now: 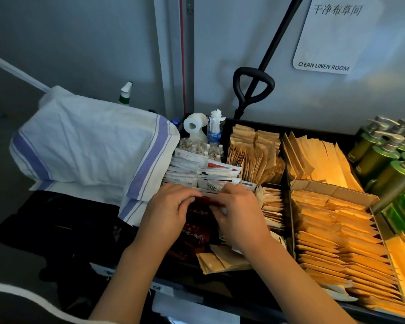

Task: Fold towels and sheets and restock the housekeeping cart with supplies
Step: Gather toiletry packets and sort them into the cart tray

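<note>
Indoors, linen-room wall (243, 43), cart tray (288, 174), both hands' fingers (185, 199) pinching red packets (197, 220)

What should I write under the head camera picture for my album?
Both hands, left hand and right hand, sort dark red packets in the cart tray beside tan packets.

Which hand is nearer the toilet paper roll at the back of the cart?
Left, narrowly. The left hand sits almost directly below the toilet paper roll; the right hand lies below and further to its right.

2 bare forearms, left hand (167, 212) and right hand (240, 215) ungloved, ringless
</note>
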### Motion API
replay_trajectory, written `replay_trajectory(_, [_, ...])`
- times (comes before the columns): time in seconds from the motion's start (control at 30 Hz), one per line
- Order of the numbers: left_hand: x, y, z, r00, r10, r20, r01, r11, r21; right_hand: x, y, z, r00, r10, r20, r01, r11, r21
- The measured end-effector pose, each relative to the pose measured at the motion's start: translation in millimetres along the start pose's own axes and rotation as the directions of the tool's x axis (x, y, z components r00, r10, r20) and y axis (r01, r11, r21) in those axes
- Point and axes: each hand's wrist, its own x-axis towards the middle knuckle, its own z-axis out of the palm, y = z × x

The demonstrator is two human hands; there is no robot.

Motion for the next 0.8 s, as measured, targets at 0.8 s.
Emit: replay_trajectory(0.8, [11,2,15,0.992,-0.057,0.111,0.037,0.983,0.181,8,4,2,0.987,0.015,0.16,0.034,0.955,-0.296])
